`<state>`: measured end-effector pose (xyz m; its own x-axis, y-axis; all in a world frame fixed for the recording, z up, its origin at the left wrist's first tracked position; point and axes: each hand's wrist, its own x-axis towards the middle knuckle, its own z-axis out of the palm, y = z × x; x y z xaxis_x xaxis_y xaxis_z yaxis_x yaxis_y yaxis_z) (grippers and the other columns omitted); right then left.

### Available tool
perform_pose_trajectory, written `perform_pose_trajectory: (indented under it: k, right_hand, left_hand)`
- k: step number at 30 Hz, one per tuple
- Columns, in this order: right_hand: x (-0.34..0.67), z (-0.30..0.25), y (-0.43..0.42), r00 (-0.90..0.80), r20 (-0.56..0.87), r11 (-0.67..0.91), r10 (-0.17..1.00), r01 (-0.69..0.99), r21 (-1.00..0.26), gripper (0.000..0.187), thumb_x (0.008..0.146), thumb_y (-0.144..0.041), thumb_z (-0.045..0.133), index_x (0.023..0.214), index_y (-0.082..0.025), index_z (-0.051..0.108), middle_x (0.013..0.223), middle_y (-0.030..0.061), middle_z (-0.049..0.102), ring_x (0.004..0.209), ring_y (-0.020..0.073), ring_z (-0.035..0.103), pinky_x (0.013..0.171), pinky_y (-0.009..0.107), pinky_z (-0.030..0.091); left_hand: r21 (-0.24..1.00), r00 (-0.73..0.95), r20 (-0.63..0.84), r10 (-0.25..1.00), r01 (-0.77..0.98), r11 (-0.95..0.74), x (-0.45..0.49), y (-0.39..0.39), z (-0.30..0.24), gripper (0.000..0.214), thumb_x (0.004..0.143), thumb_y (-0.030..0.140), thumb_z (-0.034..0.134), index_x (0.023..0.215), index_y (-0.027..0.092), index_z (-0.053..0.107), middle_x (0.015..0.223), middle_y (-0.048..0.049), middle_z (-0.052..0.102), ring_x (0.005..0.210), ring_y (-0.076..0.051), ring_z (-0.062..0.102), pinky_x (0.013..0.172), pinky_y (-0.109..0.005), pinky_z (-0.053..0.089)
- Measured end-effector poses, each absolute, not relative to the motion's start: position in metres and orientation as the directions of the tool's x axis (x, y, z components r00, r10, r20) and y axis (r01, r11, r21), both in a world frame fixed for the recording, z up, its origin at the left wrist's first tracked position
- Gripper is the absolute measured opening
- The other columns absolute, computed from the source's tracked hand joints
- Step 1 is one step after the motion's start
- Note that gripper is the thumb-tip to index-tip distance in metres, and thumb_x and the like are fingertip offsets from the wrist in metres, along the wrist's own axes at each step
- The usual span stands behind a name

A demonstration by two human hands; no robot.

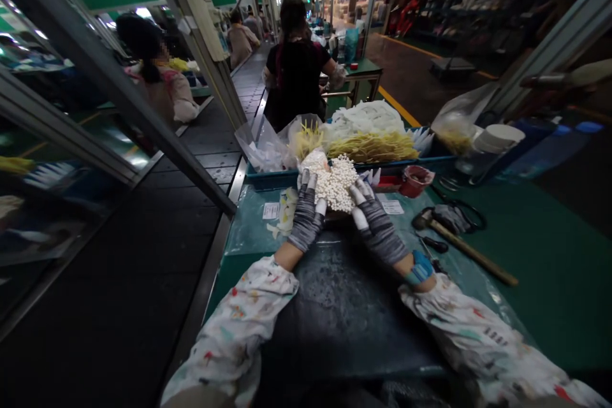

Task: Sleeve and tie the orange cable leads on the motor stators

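Both my hands wear grey striped gloves with white fingertips. My left hand lies along the left side of a bunch of small white beads, fingers stretched forward and thumb apart. From the other side my right hand touches the bunch's edge, with its fingers also stretched and spread. The white beads are packed close together between the hands; what lies beneath them is hidden. Just behind my left fingertips is a pale plastic wrapping.
A blue tray holds yellow strips and white pieces. To the right are a red cup, a hammer and a white-lidded jar. A conveyor runs along the left. A seated co-worker is ahead.
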<state>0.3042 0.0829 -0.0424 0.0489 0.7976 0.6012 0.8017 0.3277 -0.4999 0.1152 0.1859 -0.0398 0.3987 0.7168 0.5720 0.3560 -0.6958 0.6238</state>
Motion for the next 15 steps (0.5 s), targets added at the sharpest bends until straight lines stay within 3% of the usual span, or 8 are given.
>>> perform_pose_trajectory:
  k: [6,10,15]
  right_hand:
    - [0.310,-0.034,0.080,0.125,0.641,0.365,0.757,0.733,-0.574,0.056,0.109,-0.031,0.040,0.165,-0.031,0.039,0.170,0.0044,0.040,0.159,0.0245,0.036,0.135,0.055,0.027]
    - [0.302,-0.039,0.070,0.143,0.628,0.343,0.765,0.735,-0.585,0.058,0.109,-0.030,0.040,0.167,-0.033,0.035,0.172,0.0024,0.036,0.161,0.0247,0.033,0.135,0.056,0.027]
    - [0.283,-0.051,0.059,0.095,0.614,0.307,0.784,0.800,-0.516,0.069,0.108,-0.024,0.041,0.172,-0.033,0.015,0.176,0.0021,0.025,0.162,0.0228,0.026,0.135,0.051,0.027]
  left_hand:
    - [0.664,0.435,0.557,0.708,0.278,-0.694,0.086,0.158,-0.041,0.078,0.106,0.050,0.041,0.171,0.027,0.005,0.181,-0.0085,0.004,0.166,-0.029,0.009,0.135,-0.051,0.017]
    - [0.519,0.461,0.623,0.633,0.361,-0.774,0.078,0.136,-0.049,0.083,0.104,0.059,0.035,0.171,0.026,-0.001,0.181,-0.0090,-0.006,0.166,-0.034,-0.006,0.134,-0.058,0.006]
    - [0.368,0.396,0.735,0.550,0.447,-0.815,0.095,0.124,-0.059,0.078,0.105,0.046,0.034,0.171,0.024,0.000,0.180,-0.0116,-0.007,0.166,-0.036,-0.012,0.132,-0.065,-0.003]
